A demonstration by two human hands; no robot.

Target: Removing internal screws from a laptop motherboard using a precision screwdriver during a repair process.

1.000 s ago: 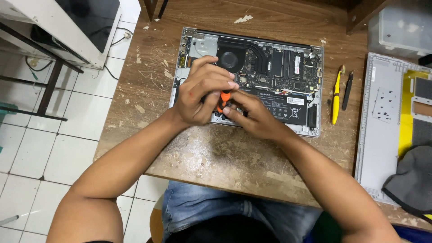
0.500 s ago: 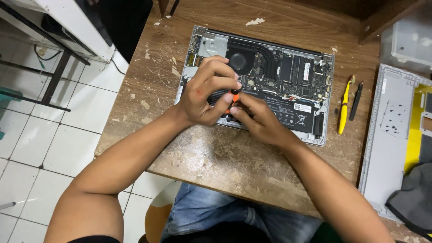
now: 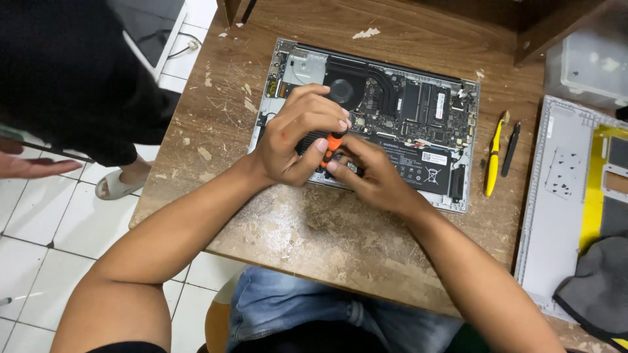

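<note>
Someone in dark clothes (image 3: 72, 78) is now standing at the left of the bench (image 3: 314, 242), where a moment ago only floor and a stand were showing. Their open hand (image 3: 33, 167) is reaching in low on the left, and a foot in a white sandal (image 3: 118, 186) is resting on the tiles.

Both of the worker's hands are staying over the open laptop (image 3: 373, 124), about where they were. It is lying bottom-up in the middle of the bench with its insides showing: a round fan, green boards and a flat black battery.

Left hand (image 3: 297, 140) is curling over the top of a small orange screwdriver (image 3: 333, 145), fingers shut around the handle. Right hand (image 3: 369, 176) is sitting just below, its fingers (image 3: 337, 167) pinching closed on the lower part of the tool near the front edge of the battery. The tip is hiding under the fingers, so I cannot tell what it is touching.

To the right, a yellow tool (image 3: 492, 157) and a black tool (image 3: 511, 149) are lying side by side. Further right, a grey cover panel (image 3: 556, 196) is lying flat with a grey cloth (image 3: 598, 294) on its corner.

If the tip is slipping off, it could be poking the battery or scratching a board. A bump from the person standing close could be causing that. A tiny screw could also be rolling off and getting lost.
</note>
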